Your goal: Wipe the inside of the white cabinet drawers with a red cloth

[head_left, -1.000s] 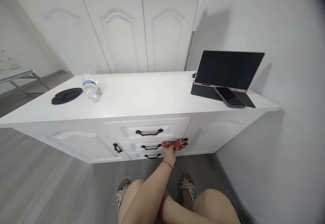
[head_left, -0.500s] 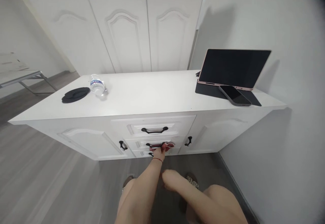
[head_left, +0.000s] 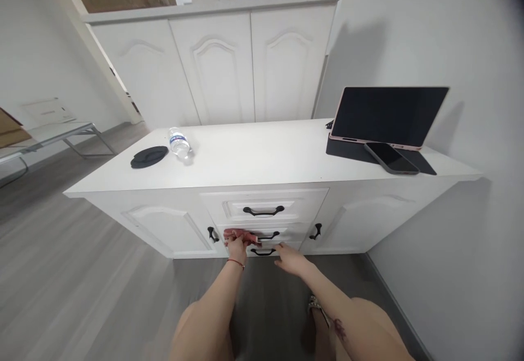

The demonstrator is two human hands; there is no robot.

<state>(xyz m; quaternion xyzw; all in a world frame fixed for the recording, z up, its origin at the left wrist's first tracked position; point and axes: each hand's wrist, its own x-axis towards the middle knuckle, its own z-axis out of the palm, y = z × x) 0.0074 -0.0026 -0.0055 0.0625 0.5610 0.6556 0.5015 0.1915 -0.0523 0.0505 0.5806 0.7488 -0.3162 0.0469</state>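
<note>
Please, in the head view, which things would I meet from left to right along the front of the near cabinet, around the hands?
Left door handle → red cloth held in the left hand → right hand → right door handle. The drawer handles overlap this order, so they are left out.

Right of the rear white cupboard (head_left: 223, 77) rises a pale wall (head_left: 417, 39); left, a thin-legged table (head_left: 61, 130) on grey flooring (head_left: 106, 252).

Middle drawer handle (head_left: 271, 236) partly hidden behind the red cloth (head_left: 239, 234)
</note>
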